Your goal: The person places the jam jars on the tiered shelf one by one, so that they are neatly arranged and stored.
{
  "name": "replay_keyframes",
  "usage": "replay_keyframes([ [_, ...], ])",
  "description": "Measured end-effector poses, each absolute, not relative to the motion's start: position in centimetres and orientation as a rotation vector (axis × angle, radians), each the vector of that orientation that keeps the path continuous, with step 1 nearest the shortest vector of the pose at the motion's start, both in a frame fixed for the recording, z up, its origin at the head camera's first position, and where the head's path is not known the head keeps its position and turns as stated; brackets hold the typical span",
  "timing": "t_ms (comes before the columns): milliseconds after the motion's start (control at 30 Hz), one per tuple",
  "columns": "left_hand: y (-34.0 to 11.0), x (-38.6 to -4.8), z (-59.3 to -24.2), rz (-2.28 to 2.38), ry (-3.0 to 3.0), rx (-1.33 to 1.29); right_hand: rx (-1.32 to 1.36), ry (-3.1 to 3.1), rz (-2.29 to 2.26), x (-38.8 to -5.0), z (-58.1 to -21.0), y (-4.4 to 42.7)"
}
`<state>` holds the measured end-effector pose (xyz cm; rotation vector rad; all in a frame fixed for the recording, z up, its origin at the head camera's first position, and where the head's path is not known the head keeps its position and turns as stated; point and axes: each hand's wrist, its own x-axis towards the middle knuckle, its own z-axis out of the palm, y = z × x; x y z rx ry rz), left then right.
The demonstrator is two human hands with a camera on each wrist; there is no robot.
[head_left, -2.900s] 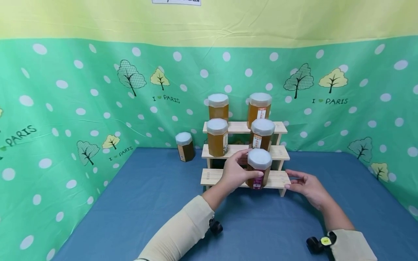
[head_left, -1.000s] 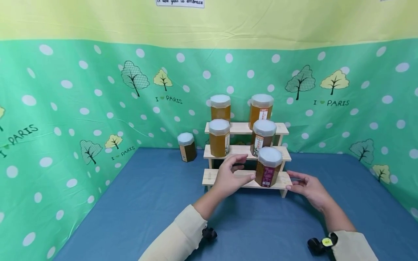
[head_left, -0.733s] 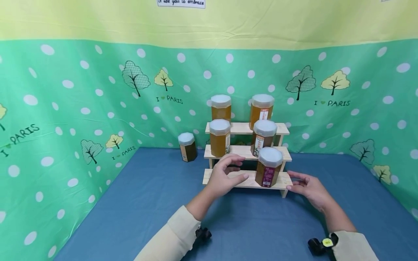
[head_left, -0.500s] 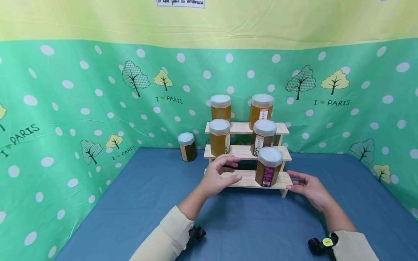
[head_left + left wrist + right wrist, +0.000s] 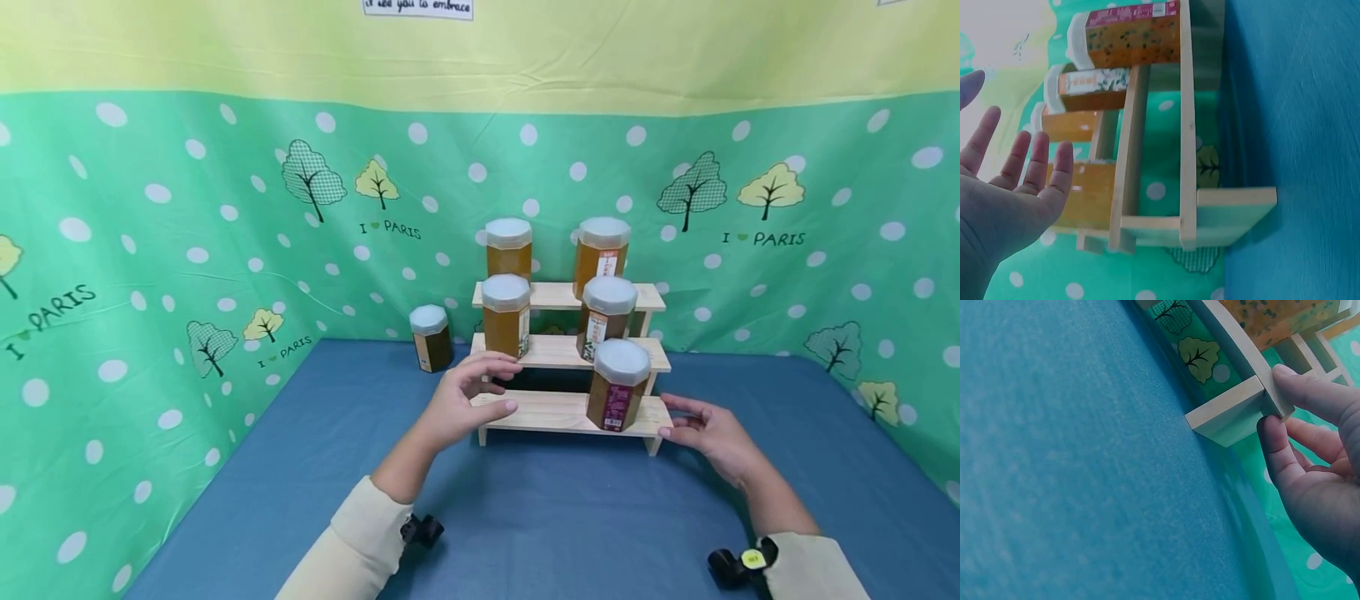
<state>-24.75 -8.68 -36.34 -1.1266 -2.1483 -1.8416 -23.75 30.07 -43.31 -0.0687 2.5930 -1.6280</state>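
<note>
A three-step wooden display stand (image 5: 532, 411) holds jars of amber contents with whitish lids. On its lowest step, toward the right, stands a jar with a purple label (image 5: 618, 387). My left hand (image 5: 461, 400) hovers at the left end of that step, fingers apart and nothing in them; the left wrist view shows its spread fingers (image 5: 1035, 162) beside the stand. With thumb and fingers, my right hand (image 5: 708, 433) pinches the right end of the lowest step, as the right wrist view shows at the board's corner (image 5: 1272, 394).
Two jars stand on the middle step, an amber jar (image 5: 506, 317) and a darker jar (image 5: 608, 317). Two more occupy the top step. A dark jar (image 5: 431, 339) sits on the blue tablecloth (image 5: 315, 467) left of the stand. A green dotted curtain (image 5: 420, 208) hangs behind.
My left hand has let go of the purple-labelled jar, which now sits farther right on the lowest step, and has drawn away to the left. The right hand stays at the step's end.
</note>
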Motion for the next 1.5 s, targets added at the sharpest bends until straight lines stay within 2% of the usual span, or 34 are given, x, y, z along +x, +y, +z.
replay_keyframes([
  [867,-14.5,-24.4,-36.3,-1.623,-2.188,-0.990,-0.073,2.591,-1.637,-23.8,-43.3,30.1],
  [1100,-15.7,-25.1,-36.9,-1.589,-2.201,-0.868,-0.079,2.598,-1.648,-23.8,-43.4,30.2],
  [1333,-15.6,-23.7,-34.9,-1.524,-2.187,-0.788,-0.074,2.598,-1.645,-23.8,-43.5,30.1],
  [1500,-16.0,-24.2,-35.2,-1.497,-2.204,-0.730,-0.080,2.594,-1.653,-23.8,-43.4,30.1],
])
